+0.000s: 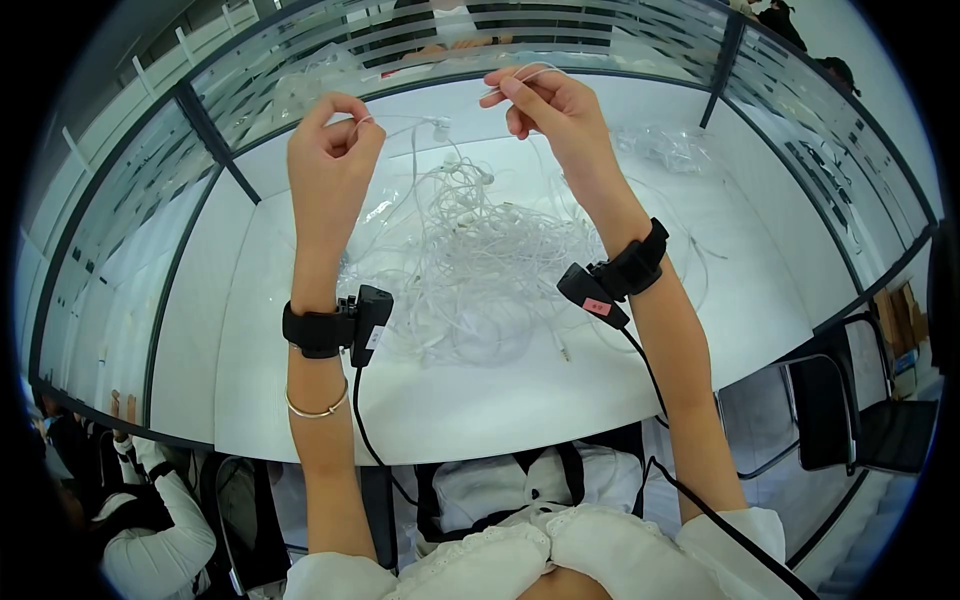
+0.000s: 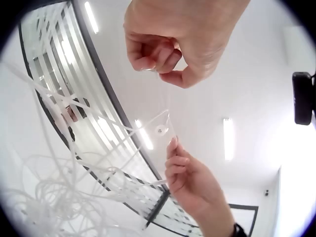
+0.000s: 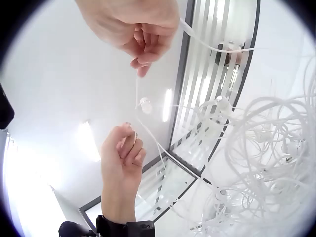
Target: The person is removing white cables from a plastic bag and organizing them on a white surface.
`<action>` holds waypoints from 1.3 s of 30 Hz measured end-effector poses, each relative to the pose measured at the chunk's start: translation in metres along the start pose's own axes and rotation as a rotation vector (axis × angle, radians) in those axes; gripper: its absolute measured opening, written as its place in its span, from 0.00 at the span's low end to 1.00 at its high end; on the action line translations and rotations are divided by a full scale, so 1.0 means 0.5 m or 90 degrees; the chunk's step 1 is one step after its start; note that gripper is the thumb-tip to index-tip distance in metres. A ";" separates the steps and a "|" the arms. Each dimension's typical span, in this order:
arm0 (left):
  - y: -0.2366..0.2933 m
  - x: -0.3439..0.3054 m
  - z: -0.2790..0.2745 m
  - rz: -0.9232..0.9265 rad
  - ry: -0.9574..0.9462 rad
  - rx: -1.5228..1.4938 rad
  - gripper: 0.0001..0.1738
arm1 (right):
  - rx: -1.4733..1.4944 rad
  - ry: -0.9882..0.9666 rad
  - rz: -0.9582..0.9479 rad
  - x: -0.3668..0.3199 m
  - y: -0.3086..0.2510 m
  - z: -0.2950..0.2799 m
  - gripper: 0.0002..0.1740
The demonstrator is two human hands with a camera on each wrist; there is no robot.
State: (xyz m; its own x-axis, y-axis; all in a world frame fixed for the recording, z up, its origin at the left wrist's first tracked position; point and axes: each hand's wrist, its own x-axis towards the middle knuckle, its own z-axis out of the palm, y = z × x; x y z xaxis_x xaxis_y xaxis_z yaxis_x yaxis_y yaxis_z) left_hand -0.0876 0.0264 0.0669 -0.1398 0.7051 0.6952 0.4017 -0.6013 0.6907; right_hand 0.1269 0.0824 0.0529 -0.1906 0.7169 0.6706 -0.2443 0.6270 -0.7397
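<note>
Raised over the far left of the white desk, the left hand [image 1: 335,165] pinches a thin white cable between thumb and fingertips. The right hand [image 1: 565,115], at the far middle, pinches a white cable that loops over its fingers. Between the two hands a white earbud [image 1: 440,127] hangs on the cable; the right wrist view also shows an earbud [image 3: 146,105] between them. Below lies a large tangle of white earphone cables [image 1: 490,240], from which strands run up toward the hands. In the left wrist view the tangle [image 2: 59,197] is at the lower left.
A low partition with striped glass [image 1: 420,45] curves round the desk [image 1: 300,420]. Clear plastic bags [image 1: 665,150] lie at the back right. Beyond the glass a person sits opposite. Black chairs [image 1: 895,435] stand at the right, and another person is at the lower left.
</note>
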 end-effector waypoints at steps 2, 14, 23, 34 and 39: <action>-0.002 -0.006 0.008 0.080 0.090 0.149 0.06 | 0.004 0.001 -0.029 -0.004 -0.006 0.013 0.11; 0.020 -0.005 0.000 -0.164 -0.112 -0.204 0.28 | -0.026 -0.126 0.016 -0.017 -0.015 0.039 0.11; 0.010 -0.002 0.013 -0.211 -0.200 -0.156 0.35 | -0.016 -0.249 0.069 -0.024 -0.053 0.039 0.11; -0.009 -0.005 0.021 -0.270 -0.036 -0.228 0.25 | -0.062 -0.343 0.094 -0.032 -0.064 0.036 0.10; -0.012 -0.012 0.034 -0.275 -0.062 -0.236 0.22 | -0.099 -0.397 0.125 -0.037 -0.065 0.042 0.10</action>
State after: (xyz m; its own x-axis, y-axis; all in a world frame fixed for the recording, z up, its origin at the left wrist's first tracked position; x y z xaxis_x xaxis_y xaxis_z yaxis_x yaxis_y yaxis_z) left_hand -0.0740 0.0325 0.0552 -0.1301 0.9367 0.3251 -0.0199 -0.3303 0.9437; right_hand 0.1185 0.0423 0.0655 -0.7429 0.5409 0.3943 -0.0176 0.5730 -0.8193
